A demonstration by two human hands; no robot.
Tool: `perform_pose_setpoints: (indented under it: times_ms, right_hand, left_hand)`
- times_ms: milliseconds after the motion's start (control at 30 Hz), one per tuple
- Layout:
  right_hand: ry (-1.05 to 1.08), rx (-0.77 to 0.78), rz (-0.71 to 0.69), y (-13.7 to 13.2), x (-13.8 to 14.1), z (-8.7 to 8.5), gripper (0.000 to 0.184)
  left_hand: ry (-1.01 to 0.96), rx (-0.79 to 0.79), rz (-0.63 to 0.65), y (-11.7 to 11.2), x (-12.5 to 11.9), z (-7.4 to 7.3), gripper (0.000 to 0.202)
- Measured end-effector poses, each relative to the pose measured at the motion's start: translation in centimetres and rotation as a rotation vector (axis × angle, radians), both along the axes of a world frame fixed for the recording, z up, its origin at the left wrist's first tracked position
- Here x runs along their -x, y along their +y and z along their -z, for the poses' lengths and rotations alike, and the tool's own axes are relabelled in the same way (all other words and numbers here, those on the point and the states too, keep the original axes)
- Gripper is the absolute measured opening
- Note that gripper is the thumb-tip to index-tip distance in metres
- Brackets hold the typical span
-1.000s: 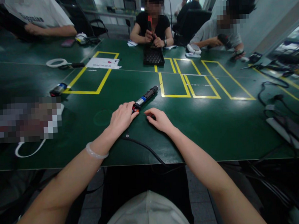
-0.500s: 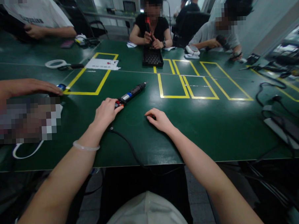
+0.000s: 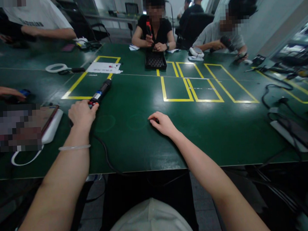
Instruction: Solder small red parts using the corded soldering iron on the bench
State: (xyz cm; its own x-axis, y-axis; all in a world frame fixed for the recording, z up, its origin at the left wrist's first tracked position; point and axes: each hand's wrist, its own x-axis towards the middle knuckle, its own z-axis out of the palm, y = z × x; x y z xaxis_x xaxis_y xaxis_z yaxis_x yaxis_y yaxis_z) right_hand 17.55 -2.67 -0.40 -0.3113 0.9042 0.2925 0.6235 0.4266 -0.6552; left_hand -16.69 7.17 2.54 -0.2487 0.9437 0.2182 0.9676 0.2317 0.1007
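Observation:
My left hand is wrapped round the rear of an electric screwdriver, a dark tool with a silver-and-blue band. The tool lies low over the green table, its tip pointing away toward a yellow tape outline. A black cord runs from beneath my left wrist over the table's front edge. To the right, my right hand rests on the table with fingers curled in. A small dark spot shows between thumb and fingers; I cannot make out whether it is an object.
Across the table, a person sits behind a black tray. White paper and a white ring with a dark handle lie far left. Another person's hand is at the left, near a white-edged case. Cables lie at right.
My left hand has moved left with the electric screwdriver, and its cord has shifted along. The neighbouring hand at the left has drawn back leftward. My right hand has stayed nearly still.

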Motion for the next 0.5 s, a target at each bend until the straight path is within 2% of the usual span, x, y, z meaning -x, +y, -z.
perform_pose_setpoints:
  times_ms: [133, 267, 500]
  right_hand:
    - [-0.025, 0.005, 0.066, 0.23, -0.2, 0.05, 0.016]
    - [-0.048, 0.037, 0.128, 0.38, -0.32, 0.14, 0.016]
    - [-0.018, 0.106, 0.177, 0.31, -0.23, 0.26, 0.018]
  left_hand:
    - [0.025, -0.124, 0.064, -0.39, -0.49, 0.07, 0.05]
    - [0.014, -0.104, 0.128, -0.45, -0.83, 0.12, 0.039]
    - [0.006, -0.082, 0.109, -0.21, -0.47, 0.32, 0.04]
